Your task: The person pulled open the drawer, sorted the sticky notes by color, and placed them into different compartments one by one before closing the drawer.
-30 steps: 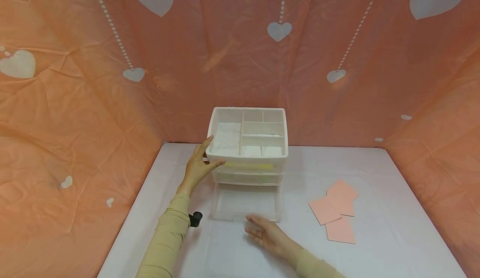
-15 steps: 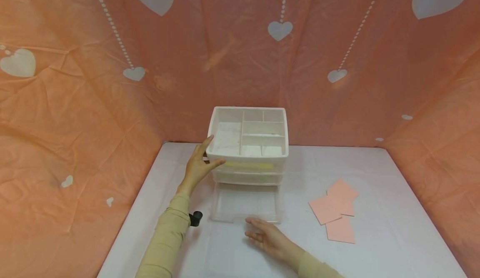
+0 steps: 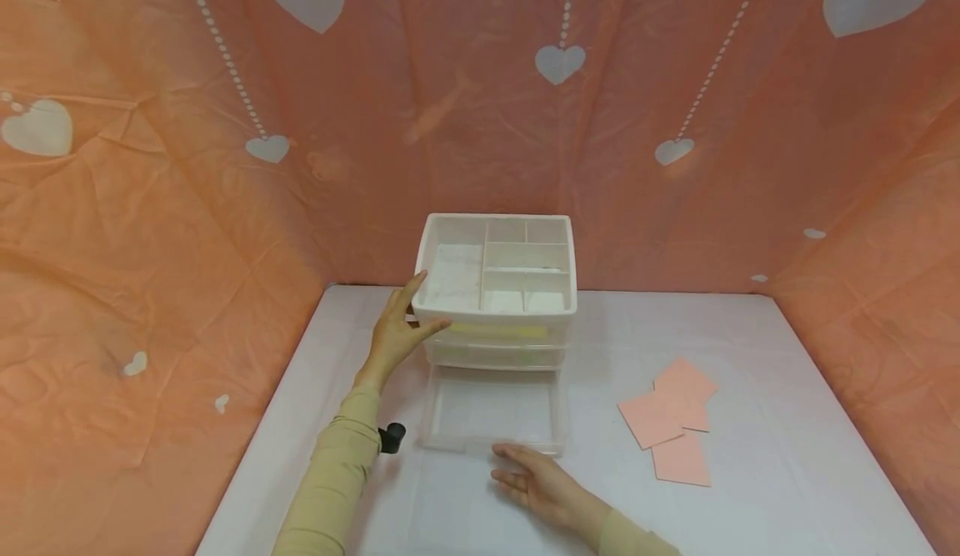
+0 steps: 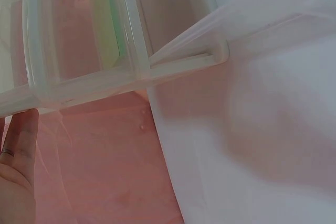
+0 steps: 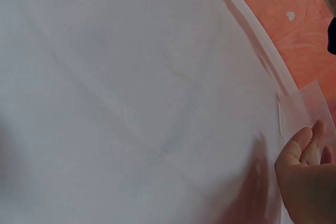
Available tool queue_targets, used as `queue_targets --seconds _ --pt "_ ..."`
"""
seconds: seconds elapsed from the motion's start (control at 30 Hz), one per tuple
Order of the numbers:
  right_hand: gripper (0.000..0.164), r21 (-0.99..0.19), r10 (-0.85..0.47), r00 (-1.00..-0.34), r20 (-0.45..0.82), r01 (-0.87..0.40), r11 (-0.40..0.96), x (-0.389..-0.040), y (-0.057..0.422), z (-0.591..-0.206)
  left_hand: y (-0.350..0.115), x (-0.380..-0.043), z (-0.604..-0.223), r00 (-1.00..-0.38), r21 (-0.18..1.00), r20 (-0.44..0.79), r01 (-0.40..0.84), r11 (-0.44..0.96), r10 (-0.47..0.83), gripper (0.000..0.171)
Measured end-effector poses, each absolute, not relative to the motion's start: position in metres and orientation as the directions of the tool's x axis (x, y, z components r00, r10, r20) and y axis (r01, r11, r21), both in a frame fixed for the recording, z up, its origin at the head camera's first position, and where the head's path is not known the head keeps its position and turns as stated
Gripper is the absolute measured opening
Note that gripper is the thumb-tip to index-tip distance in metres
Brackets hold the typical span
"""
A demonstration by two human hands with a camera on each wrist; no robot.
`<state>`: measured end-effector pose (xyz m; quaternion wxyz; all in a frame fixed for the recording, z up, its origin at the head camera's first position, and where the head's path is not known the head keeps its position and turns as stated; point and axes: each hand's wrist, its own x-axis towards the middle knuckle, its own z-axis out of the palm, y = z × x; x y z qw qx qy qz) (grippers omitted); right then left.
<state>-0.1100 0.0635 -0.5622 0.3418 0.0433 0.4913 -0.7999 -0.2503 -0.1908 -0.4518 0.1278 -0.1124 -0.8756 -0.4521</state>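
A white plastic drawer organizer (image 3: 510, 319), its top split into compartments, stands at the back of the table. My left hand (image 3: 393, 335) holds its front left corner, thumb across the front and fingers along the side. The clear bottom drawer (image 3: 457, 446) sticks out toward me with nothing seen in it. At its front edge my right hand (image 3: 551, 489) grips with curled fingers. The left wrist view shows the left fingers (image 4: 23, 137) against the organizer's side. In the right wrist view the right hand (image 5: 304, 166) overlaps the drawer's front.
Several pink square cards (image 3: 675, 414) lie overlapping on the white tabletop (image 3: 780, 456) to the right. Yellow and green show through the upper drawers (image 3: 498, 352). An orange curtain (image 3: 465, 147) with white hearts hangs behind and at both sides.
The bottom drawer has slid a little farther out toward me, my right hand moving back with its front edge. My left hand stays at the organizer's corner.
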Motion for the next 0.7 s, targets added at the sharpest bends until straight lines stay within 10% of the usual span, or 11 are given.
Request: queue_targets --seconds 0.7 --pt "0.038 -0.823 -0.585 -0.744 -0.322 0.525 -0.215 -0.126 0.077 -0.523 -0.191 -0.250 -0.452 -0.941 0.758 0.329 0.313 0.573 0.078 0.086"
